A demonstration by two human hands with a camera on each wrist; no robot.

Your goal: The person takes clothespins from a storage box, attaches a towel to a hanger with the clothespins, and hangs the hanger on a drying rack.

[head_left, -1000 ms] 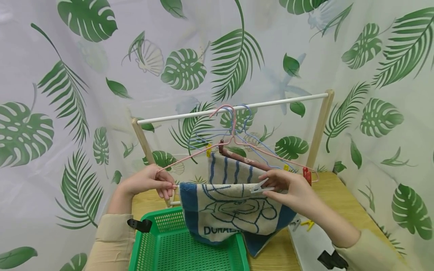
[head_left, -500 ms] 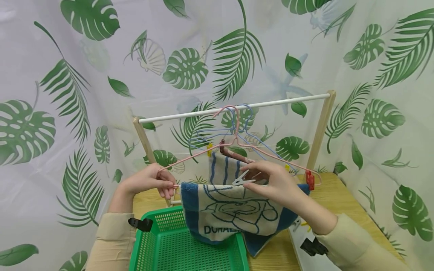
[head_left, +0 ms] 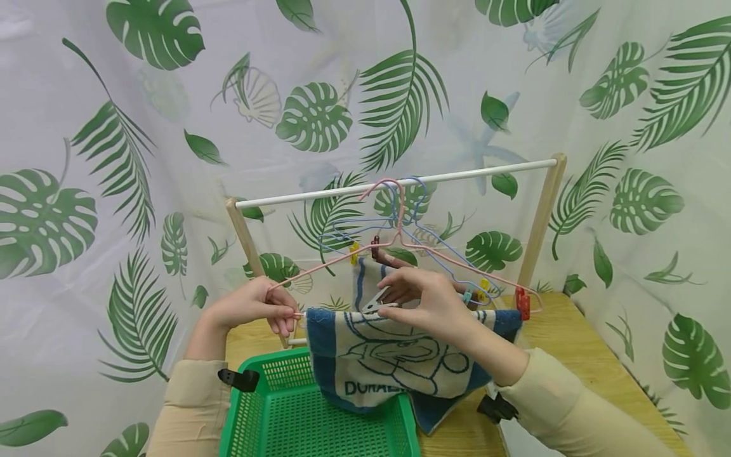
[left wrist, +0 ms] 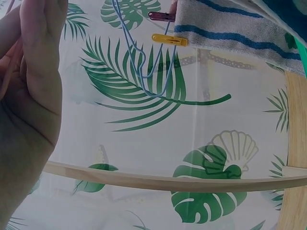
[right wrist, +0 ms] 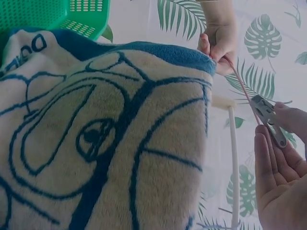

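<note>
A pink hanger (head_left: 400, 238) carries a blue-and-white towel (head_left: 394, 374), printed with a cartoon figure, draped over its lower bar. My left hand (head_left: 251, 306) grips the hanger's left end. In my right hand (head_left: 440, 308) a pale grey clothespin (right wrist: 269, 120) is pinched between thumb and fingers, just above the towel's upper edge and apart from it. At the hanger's right end, a red clothespin (head_left: 522, 303) sits by the towel's corner. The left wrist view catches only part of the left hand (left wrist: 29, 105).
Behind, a white rod (head_left: 485, 170) on wooden posts bears blue hangers (head_left: 360, 220). A striped towel (left wrist: 225, 33) hangs there with a yellow clothespin (left wrist: 169, 40) and a dark red one (left wrist: 161, 17). The green basket (head_left: 240, 406) stands below on the wooden table (head_left: 571, 355).
My right hand has moved left along the towel's upper edge with the clothespin, uncovering the towel's right end. The left hand keeps its hold on the hanger.
</note>
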